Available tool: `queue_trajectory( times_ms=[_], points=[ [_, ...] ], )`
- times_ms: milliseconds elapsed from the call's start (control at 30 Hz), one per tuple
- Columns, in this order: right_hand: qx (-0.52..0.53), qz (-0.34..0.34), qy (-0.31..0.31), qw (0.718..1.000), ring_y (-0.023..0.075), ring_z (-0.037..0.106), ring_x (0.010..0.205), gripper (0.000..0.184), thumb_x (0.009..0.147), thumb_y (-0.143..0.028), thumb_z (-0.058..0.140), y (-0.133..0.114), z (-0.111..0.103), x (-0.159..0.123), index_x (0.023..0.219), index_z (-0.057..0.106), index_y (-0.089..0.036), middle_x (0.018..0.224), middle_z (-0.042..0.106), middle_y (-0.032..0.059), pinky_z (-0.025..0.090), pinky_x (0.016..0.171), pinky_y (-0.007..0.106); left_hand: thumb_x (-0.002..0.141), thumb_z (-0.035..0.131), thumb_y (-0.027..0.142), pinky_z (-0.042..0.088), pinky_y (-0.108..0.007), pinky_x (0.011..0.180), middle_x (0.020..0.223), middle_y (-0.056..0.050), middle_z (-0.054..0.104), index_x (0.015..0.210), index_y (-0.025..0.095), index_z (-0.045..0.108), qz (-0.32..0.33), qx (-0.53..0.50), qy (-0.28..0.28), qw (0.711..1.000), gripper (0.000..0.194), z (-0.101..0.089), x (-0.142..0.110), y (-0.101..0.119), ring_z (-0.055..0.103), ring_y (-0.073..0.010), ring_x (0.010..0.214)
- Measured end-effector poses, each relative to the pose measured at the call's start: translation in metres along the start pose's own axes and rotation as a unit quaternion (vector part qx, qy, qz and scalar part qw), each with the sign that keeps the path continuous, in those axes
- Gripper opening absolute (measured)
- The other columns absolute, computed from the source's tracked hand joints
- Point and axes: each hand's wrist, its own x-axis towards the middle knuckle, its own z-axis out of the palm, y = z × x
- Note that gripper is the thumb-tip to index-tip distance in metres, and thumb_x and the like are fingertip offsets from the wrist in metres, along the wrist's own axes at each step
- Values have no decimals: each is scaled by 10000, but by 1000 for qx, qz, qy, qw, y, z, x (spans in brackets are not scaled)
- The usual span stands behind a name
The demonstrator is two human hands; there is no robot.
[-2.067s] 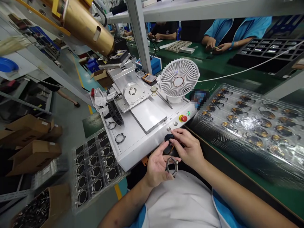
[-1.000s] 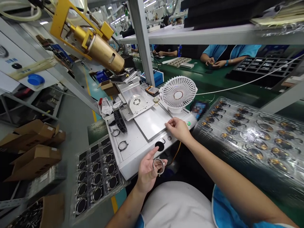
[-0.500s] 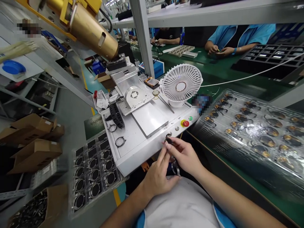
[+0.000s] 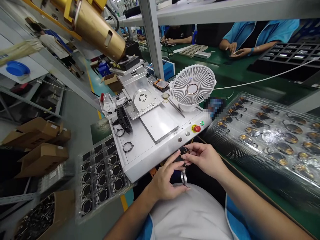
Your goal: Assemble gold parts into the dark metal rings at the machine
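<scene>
Metal ring (image 4: 184, 177) sits upright against the curled lower fingers of the left hand (image 4: 165, 180), just below the front edge of the white machine console (image 4: 140, 170). That hand's upper fingers and the right hand (image 4: 203, 159) together pinch a small black round part (image 4: 184, 151), beside a plastic-wrapped tray (image 4: 265, 140) of dark parts.

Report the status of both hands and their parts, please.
Right hand pinching small dark round part; left hand at it, metal ring below; white machine panel just beyond.
</scene>
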Motion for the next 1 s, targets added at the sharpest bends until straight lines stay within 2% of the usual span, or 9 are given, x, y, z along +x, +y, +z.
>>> queue_trajectory(
  times_ms=[133,200,267,333,400,533,667,833,1000],
  points=[
    [38,0,6,999,176,703,592,476,536,-437,1016,3,1,-1,856,792,-165,710,734,27,639,593,310,786,877,231,585,-497,1096,1666,-209,421,1567,249,470,2,72,-38,997,881,-6,4,1,568,-384,1427],
    [50,-2,14,999,164,687,579,485,542,-454,1013,5,2,-2,859,792,-161,684,714,19,628,581,301,777,869,195,554,-514,1134,1669,-201,419,1568,243,466,-1,68,-51,996,889,-7,6,0,532,-379,1461],
    [57,-3,27,998,146,660,563,478,584,-493,992,7,2,-3,846,780,-154,657,696,17,605,569,284,768,875,179,567,-514,1117,1668,-212,415,1559,243,481,-4,40,-55,998,886,-6,7,-1,601,-374,1397],
    [64,-2,40,997,122,617,530,465,633,-529,966,8,1,-5,795,744,-154,613,667,8,566,543,257,760,898,185,598,-504,1070,1663,-242,409,1556,251,488,-15,-27,-29,999,897,-4,7,-1,710,-352,1253],
    [71,3,38,997,101,573,504,467,649,-533,959,6,-1,-7,750,699,-159,581,637,-6,522,517,232,775,909,211,622,-484,1024,1624,-253,466,1543,260,504,-44,-143,28,988,869,-1,6,-2,757,-320,1161],
    [83,33,12,996,89,536,535,479,601,-490,987,0,-1,-13,706,652,-164,605,615,-19,476,500,209,829,895,327,614,-434,1024,1291,-158,759,1351,221,667,-92,-360,140,918,580,2,5,-5,751,-286,1172],
    [99,72,-21,992,93,571,603,466,581,-460,993,-4,8,-20,706,661,-158,724,667,6,518,563,222,715,975,369,611,-390,1024,1218,-109,796,1186,231,741,-121,-412,207,879,543,5,4,-9,772,-243,1100],
    [132,130,-41,982,97,610,608,500,548,-449,998,-1,26,-26,684,615,-158,695,661,0,550,604,229,690,988,302,630,-440,1008,1242,-83,794,1214,284,758,-135,-408,205,879,573,11,0,-11,771,-273,1124],
    [106,86,1,991,94,568,582,507,567,-392,962,5,40,-29,748,531,-197,671,614,-36,498,555,222,742,953,229,660,-412,956,1265,-54,790,1256,354,767,-93,-405,179,892,561,12,-3,-10,768,-264,1147]
  ],
)
